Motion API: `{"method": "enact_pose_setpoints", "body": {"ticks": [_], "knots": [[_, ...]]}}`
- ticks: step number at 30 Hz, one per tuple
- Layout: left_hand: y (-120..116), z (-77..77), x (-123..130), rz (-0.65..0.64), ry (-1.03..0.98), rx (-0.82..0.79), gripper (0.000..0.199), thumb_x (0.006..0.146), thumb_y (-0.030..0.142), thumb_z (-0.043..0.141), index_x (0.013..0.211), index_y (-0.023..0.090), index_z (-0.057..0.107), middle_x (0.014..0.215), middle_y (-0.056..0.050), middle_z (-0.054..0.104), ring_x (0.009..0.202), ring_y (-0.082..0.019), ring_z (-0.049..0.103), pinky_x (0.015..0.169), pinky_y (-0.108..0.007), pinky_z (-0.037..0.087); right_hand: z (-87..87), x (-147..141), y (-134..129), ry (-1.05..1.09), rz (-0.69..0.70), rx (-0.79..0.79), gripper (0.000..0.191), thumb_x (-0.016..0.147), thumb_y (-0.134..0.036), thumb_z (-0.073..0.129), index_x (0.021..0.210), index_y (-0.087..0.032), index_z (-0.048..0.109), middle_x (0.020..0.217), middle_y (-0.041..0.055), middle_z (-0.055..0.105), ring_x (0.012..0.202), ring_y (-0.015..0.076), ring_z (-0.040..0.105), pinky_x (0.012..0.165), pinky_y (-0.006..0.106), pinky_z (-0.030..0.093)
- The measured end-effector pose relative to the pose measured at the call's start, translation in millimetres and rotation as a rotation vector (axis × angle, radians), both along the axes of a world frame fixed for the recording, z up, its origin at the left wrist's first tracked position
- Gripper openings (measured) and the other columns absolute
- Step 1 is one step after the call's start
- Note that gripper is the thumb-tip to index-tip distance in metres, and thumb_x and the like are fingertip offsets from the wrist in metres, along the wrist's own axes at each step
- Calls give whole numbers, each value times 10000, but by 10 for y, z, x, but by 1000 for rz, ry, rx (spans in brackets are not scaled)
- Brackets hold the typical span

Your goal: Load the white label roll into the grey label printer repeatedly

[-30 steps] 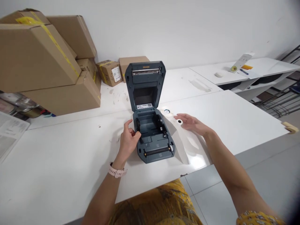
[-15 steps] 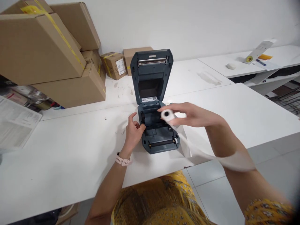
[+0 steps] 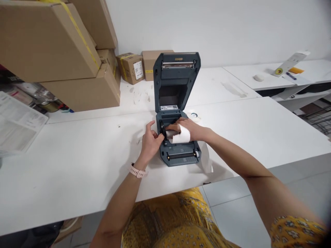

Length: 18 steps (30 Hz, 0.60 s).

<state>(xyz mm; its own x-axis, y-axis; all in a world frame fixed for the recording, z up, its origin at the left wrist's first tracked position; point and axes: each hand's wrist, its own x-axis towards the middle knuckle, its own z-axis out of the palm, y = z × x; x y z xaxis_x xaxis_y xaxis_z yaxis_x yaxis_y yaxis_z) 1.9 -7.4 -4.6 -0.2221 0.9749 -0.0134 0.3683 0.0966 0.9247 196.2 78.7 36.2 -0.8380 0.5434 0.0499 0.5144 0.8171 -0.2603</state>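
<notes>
A dark grey label printer (image 3: 178,161) sits on the white table with its lid (image 3: 173,82) raised. My left hand (image 3: 151,143) is at the printer's left edge, thumb and fingers closed on the black roll holder inside; one finger points up. My right hand (image 3: 192,129) reaches into the printer's bay, its fingers round a small roll of white label paper (image 3: 181,135). The loose end of the paper curls toward me. The roll's core and its seat are hidden behind the hand and paper.
Another white roll (image 3: 193,116) lies just behind the printer's right side. A white strip of paper (image 3: 206,158) is to its right. Cardboard boxes (image 3: 85,88) are stacked at the left back. On the far right table are a tape roll (image 3: 278,71) and a pen (image 3: 291,76).
My right hand has moved left and down into the printer with the paper roll, and the trailing strip no longer hangs across my forearm. My left hand has stayed at the printer's left edge.
</notes>
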Motion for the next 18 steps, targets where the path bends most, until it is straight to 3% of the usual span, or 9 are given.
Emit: {"method": "enact_pose_setpoints", "body": {"ticks": [4, 8, 12, 18], "knots": [[1, -18, 5, 6, -15, 9, 694, 789, 261, 625, 1461, 173, 475, 593, 102, 454, 594, -143, 486, 639, -275, 370, -28, 126, -266, 53, -24, 20, 312, 1006, -241, 530, 1241, -212, 733, 1284, 123, 751, 1133, 294, 713, 963, 472, 552], [-1, -14, 11, 2, -16, 13, 691, 790, 258, 616, 1460, 163, 476, 602, 97, 453, 601, -145, 481, 655, -284, 384, -95, 231, -667, 183, -59, -3, 353, 1048, -227, 454, 1294, -195, 704, 1268, 100, 762, 1162, 273, 721, 957, 480, 608], [-4, -9, 12, -3, -19, 11, 688, 799, 260, 612, 1463, 150, 468, 614, 89, 470, 612, -148, 485, 669, -293, 402, -193, 258, -981, 222, -139, 147, 406, 1095, -284, 401, 1402, -150, 630, 1420, 130, 687, 1303, 282, 673, 1107, 532, 551], [-15, -4, 18, -8, -13, 1, 667, 826, 302, 626, 1460, 164, 468, 637, 86, 464, 634, -150, 503, 685, -296, 408, -298, 262, -1189, 232, -167, 238, 458, 1058, -323, 518, 1508, -248, 546, 1538, 81, 585, 1443, 292, 556, 1192, 603, 466]]}}
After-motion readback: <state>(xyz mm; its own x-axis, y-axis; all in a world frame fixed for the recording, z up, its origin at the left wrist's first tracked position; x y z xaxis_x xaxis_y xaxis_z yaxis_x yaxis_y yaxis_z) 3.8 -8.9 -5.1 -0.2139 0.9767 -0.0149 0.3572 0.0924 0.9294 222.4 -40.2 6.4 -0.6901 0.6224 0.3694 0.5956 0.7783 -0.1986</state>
